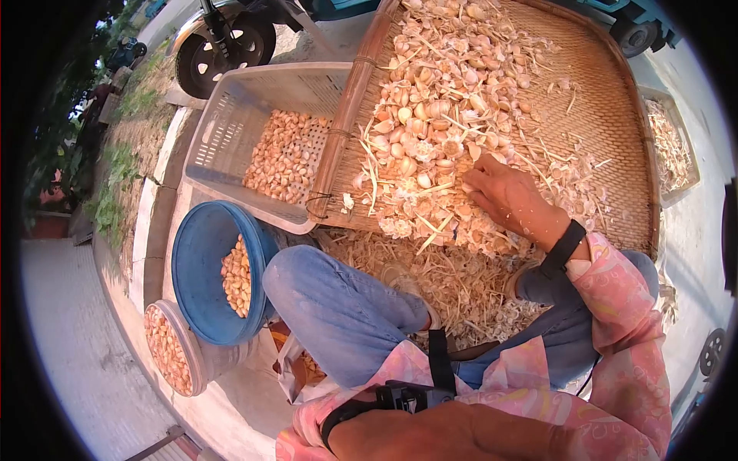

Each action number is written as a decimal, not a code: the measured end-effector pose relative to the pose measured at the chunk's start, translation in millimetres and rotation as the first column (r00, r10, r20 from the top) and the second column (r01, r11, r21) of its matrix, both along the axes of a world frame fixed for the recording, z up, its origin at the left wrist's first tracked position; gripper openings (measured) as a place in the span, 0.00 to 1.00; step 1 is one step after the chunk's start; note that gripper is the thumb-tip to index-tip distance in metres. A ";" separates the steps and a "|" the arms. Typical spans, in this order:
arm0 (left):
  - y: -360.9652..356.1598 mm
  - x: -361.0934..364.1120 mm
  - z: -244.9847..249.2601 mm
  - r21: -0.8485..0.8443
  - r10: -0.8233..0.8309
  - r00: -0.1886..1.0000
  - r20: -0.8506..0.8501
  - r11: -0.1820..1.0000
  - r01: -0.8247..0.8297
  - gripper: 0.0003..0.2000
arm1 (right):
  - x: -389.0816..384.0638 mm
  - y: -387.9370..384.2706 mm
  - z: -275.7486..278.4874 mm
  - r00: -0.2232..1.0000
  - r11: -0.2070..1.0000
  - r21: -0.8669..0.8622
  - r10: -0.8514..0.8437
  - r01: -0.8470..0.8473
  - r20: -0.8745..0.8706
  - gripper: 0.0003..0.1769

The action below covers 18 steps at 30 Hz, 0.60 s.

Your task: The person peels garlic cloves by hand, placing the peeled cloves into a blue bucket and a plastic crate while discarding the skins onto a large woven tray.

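Note:
My right hand (507, 200) is low over the heap of garlic cloves (430, 115) on a woven tray (592, 84). Its fingers are curled together among the cloves and dry skins, and whatever is between them is hidden. Papery husks and stalk pieces lie mixed with the garlic around it. Close to the camera at the bottom edge, my left hand (461, 430) crosses in front of my body, past a black wrist strap. Its fingers cannot be made out.
Left of the tray stands a plastic crate (269, 81) holding cloves. Nearer are a blue bucket (204, 292) and a white bucket (204, 369), both with cloves inside. Husks (453, 300) cover the ground between my legs. Another crate (684, 169) sits at the right.

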<state>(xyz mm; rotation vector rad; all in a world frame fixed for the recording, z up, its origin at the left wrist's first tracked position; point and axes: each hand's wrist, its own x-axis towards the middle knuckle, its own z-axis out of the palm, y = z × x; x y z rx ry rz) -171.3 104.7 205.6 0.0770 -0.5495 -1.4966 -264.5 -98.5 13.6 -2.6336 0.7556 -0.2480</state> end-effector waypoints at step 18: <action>-66.1 28.0 -163.5 -0.116 0.108 -0.044 0.993 0.882 -0.457 0.11 | 6.8 -5.5 12.2 0.997 0.999 -0.026 0.033 -0.035 -0.076 0.07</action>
